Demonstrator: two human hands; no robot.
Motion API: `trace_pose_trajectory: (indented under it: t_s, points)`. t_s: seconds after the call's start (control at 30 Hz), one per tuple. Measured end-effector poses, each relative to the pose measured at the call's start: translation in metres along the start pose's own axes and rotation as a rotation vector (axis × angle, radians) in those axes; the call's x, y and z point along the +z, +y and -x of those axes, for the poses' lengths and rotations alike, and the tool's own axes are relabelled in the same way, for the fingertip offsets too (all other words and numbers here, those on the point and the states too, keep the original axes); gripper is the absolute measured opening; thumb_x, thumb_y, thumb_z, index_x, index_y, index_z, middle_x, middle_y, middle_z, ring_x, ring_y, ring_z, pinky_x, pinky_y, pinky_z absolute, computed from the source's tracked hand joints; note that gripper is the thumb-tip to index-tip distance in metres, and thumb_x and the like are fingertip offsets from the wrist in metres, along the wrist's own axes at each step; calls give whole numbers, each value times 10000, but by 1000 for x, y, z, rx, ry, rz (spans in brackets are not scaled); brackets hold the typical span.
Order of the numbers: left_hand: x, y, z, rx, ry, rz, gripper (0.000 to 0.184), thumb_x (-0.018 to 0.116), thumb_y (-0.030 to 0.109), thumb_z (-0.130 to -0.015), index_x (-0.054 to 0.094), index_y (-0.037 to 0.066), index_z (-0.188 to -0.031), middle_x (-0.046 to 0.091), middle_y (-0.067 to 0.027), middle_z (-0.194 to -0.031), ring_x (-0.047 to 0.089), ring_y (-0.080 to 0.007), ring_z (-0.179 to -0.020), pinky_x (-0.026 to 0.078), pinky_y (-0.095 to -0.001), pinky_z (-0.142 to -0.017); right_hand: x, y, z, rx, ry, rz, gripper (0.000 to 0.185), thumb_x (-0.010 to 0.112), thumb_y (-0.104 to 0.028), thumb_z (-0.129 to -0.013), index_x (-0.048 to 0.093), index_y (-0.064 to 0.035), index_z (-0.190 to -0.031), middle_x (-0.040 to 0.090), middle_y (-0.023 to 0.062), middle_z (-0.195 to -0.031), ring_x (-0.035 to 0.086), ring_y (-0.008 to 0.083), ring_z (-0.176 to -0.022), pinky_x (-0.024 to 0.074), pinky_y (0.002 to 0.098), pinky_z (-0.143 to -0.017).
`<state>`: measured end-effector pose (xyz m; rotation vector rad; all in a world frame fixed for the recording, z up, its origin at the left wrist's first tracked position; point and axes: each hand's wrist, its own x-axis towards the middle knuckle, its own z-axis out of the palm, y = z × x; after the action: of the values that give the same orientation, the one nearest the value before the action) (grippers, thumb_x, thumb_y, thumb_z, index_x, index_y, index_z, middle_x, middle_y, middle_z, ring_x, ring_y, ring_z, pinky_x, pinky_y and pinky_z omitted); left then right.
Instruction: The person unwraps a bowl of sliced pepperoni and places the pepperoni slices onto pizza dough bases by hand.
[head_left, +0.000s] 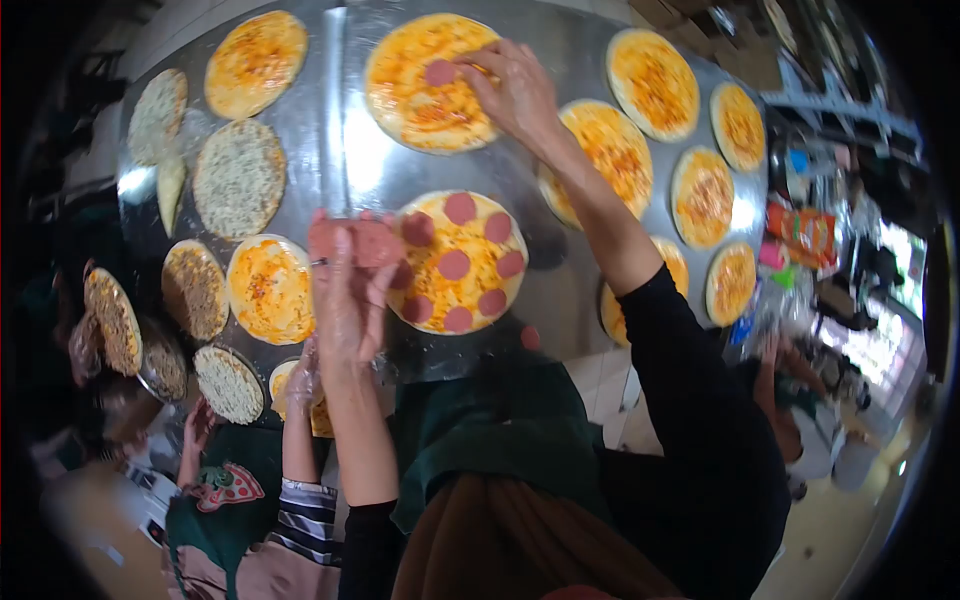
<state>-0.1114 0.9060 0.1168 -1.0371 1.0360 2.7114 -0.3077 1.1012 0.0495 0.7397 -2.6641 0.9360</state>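
Observation:
My left hand (pixel 350 300) holds a stack of pink sausage slices (pixel 357 243) just left of a pizza (pixel 458 285) that carries several round slices. Over the right part of another cheese-topped pizza (pixel 415 90), farther up the steel table (pixel 350 180), is my right hand (pixel 515 90). Its fingertips touch a single sausage slice (pixel 439 73) lying near that pizza's middle. One loose slice (pixel 530 337) rests at the table's near edge.
Several pizzas, such as one with melted cheese (pixel 653 85), lie at right. More, including a pale-topped one (pixel 240 180), lie at left. A co-worker's gloved hand (pixel 300 382) is near my left forearm. Packages (pixel 803 232) stand beyond the right edge.

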Motion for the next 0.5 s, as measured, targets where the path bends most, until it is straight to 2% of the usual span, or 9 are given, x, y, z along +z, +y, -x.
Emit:
trace_pose_trajectory:
  t_s: [0.03,0.1,0.17,0.23,0.3,0.37,0.47,0.5]
  points:
    - [-3,1,3,8,2,-3,503,569,225,-932,318,166,-1365,514,-147,-1219,542,-298,-1148,549,-371,-864,-12,-9,10,-17,52,-39,170,611,-159,-859,708,-119,-993,626,103,-932,578,239,-886,476,331,-754]
    - [-10,3,9,20,-12,-8,497,574,247,-929,336,168,-1358,512,-146,-1224,527,-293,-1165,548,-363,-867,-30,-30,44,183,96,-215,169,613,-133,-864,703,-108,-1005,631,102,-932,594,232,-847,480,325,-739]
    - [-32,3,12,11,-72,-30,482,580,291,-921,376,169,-1341,494,-146,-1253,511,-290,-1181,543,-360,-880,-54,-71,86,385,115,-418,157,612,-159,-848,693,-101,-969,631,98,-908,611,287,-810,498,369,-737]
    - [-49,3,19,-20,-108,-23,482,590,302,-912,399,164,-1333,467,-153,-1286,494,-296,-1196,538,-357,-894,-61,-112,139,434,205,-435,138,611,-124,-844,681,-84,-955,623,93,-883,616,279,-745,505,347,-676]
    - [-68,0,24,-37,-157,44,461,579,260,-920,416,114,-1325,430,-172,-1326,455,-297,-1238,485,-375,-980,-64,-152,193,311,241,-420,128,612,-96,-834,672,-82,-947,606,78,-844,612,257,-740,506,334,-657]
    - [-88,1,28,-98,-229,50,437,569,245,-925,438,74,-1305,437,-182,-1331,453,-302,-1246,463,-396,-1006,-62,-204,242,448,202,-469,146,618,-78,-823,666,-88,-960,611,65,-854,608,251,-753,507,344,-663]
    - [-104,-1,39,-129,-278,-7,410,566,236,-928,469,36,-1272,454,-188,-1324,457,-310,-1245,471,-400,-996,-72,-248,291,511,62,-465,171,630,-60,-820,662,-71,-989,620,45,-863,605,225,-770,512,326,-685]
    - [-104,-3,44,-134,-277,-20,405,564,233,-929,472,24,-1264,461,-191,-1319,460,-311,-1242,471,-400,-995,-76,-255,302,513,76,-448,180,632,-61,-815,662,-75,-992,614,39,-852,604,221,-776,514,329,-682]
